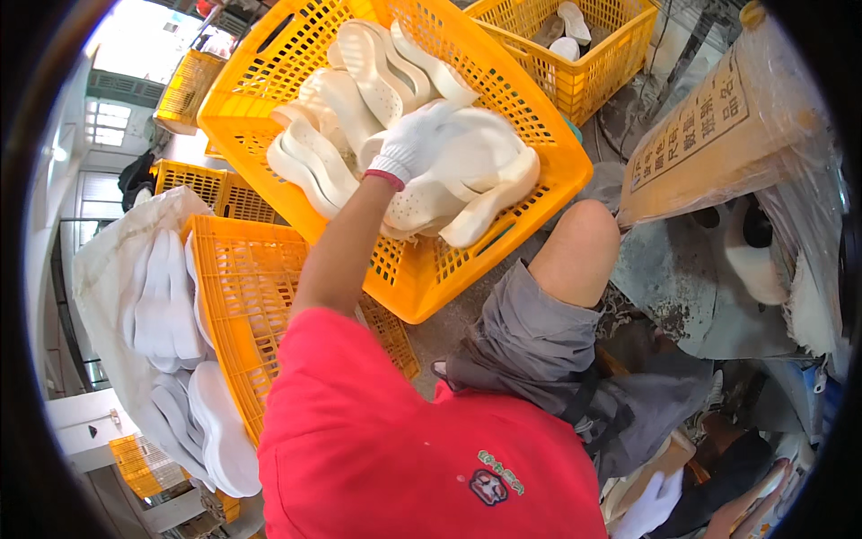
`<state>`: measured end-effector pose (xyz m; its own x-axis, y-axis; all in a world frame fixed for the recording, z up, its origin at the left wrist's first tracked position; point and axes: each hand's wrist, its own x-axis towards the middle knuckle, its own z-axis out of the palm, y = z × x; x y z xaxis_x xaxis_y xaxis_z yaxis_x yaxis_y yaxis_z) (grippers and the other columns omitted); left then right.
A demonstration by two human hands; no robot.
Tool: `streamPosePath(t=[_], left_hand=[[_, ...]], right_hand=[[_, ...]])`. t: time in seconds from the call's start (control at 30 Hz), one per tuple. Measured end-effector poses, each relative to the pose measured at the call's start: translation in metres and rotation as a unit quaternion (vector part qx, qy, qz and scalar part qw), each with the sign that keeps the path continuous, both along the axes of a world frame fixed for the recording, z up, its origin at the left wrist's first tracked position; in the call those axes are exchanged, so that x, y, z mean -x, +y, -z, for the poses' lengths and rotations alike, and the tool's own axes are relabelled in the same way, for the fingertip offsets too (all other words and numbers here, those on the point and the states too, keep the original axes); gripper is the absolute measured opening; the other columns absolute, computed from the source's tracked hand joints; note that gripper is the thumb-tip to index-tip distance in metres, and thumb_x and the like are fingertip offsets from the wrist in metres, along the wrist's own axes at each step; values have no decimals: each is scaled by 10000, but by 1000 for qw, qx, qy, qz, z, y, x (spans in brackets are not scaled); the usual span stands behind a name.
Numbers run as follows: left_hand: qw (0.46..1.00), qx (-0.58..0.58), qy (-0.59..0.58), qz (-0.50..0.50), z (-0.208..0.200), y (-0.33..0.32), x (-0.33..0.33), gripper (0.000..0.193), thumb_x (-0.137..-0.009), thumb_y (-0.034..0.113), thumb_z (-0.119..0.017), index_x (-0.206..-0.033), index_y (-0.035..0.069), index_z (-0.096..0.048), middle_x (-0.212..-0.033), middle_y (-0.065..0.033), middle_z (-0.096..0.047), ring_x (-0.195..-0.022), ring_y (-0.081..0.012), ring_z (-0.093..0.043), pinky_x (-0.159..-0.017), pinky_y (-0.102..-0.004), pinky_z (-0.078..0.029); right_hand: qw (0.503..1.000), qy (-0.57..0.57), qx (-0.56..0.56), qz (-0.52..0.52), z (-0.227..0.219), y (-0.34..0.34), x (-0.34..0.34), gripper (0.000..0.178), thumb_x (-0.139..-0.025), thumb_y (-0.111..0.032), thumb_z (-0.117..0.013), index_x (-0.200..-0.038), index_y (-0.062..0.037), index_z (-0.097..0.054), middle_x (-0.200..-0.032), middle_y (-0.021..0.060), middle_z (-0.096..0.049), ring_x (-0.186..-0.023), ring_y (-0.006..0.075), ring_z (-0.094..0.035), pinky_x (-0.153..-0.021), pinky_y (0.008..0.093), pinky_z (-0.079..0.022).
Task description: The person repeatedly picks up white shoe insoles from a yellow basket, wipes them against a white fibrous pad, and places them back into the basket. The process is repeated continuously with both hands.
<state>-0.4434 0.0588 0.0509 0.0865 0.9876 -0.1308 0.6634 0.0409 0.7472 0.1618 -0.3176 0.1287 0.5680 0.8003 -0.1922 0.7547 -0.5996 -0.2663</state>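
Orange plastic forms the latticed basket (409, 292) in front of you, and the pale shoe soles (341, 103) lie heaped inside it, overlapping and turned several ways. Your gloved left hand (426, 136) is over the heap, at the soles near its middle; it is too blurred to tell whether the fingers are closed on one. Well apart from it, at the lower right, is a second white glove (653, 506), apparently your right hand; its grip cannot be made out either. Because the soles lap over one another, pulling one from the middle could drag its neighbours along or scuff their faces. The outermost sole (488, 205) lies close to the right-hand rim, so a sideways push might tip it over the edge. Your basket sits askew beside another crate (247, 287), and its support is hidden; leaning hard on one corner could rock it.
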Motion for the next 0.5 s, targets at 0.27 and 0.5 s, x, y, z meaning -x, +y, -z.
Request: streamPosePath(t=[0.27,0.5], left_hand=[[909,-42,16,414,-80,-120,-348,281,-967,340,-709,-1060,79,-749,-996,-142,-779,-992,-350,-762,-930,-476,-587],[711,454,-531,81,13,-103,-454,595,-994,357,-867,-1421,2,-652,-1356,-90,-733,-1241,-210,-713,-1082,-412,-579]], right_hand=[[822,524,-211,78,17,83,38,535,-1107,-223,-640,-1537,87,-570,-1496,192,-666,-1337,273,-670,-1117,416,-541],[933,221,-263,108,-37,72,38,397,-1102,-127,-654,-1429,98,-641,-1304,166,-756,-1137,252,-726,-1004,379,-574]])
